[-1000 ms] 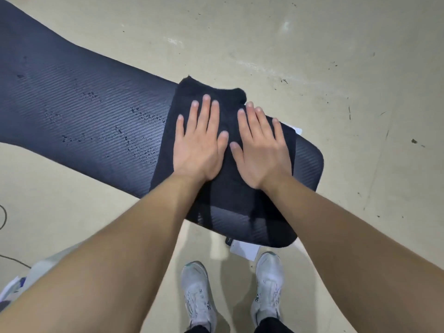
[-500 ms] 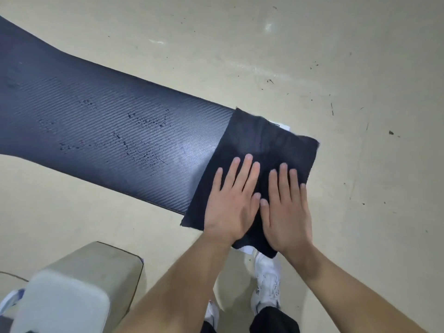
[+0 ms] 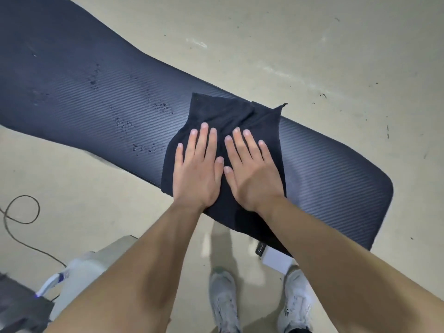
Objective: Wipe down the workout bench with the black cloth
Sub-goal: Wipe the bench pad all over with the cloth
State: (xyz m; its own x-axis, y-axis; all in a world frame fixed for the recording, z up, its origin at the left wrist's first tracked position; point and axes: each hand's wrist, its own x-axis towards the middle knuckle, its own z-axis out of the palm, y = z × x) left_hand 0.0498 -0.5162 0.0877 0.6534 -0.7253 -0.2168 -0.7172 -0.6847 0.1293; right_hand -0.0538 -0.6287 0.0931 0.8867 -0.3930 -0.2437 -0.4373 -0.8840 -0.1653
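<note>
The workout bench (image 3: 96, 97) is a long dark ribbed pad that runs from the upper left to the lower right. Water droplets (image 3: 144, 131) speckle its middle part. The black cloth (image 3: 223, 111) lies across the pad right of the droplets, wrinkled at its far edge, with its near edge hanging over the bench side. My left hand (image 3: 197, 174) and my right hand (image 3: 252, 174) press flat on the cloth side by side, fingers stretched out, thumbs almost touching.
A spray bottle (image 3: 51, 282) and a pale box (image 3: 96, 263) stand at the lower left. A black cable (image 3: 21, 210) loops on the beige floor. My white shoes (image 3: 223, 299) stand below the bench beside a white tag (image 3: 276, 260).
Both hands have slid the cloth from the bench's right end back to the left, toward the droplets. The cloth's far edge has bunched up.
</note>
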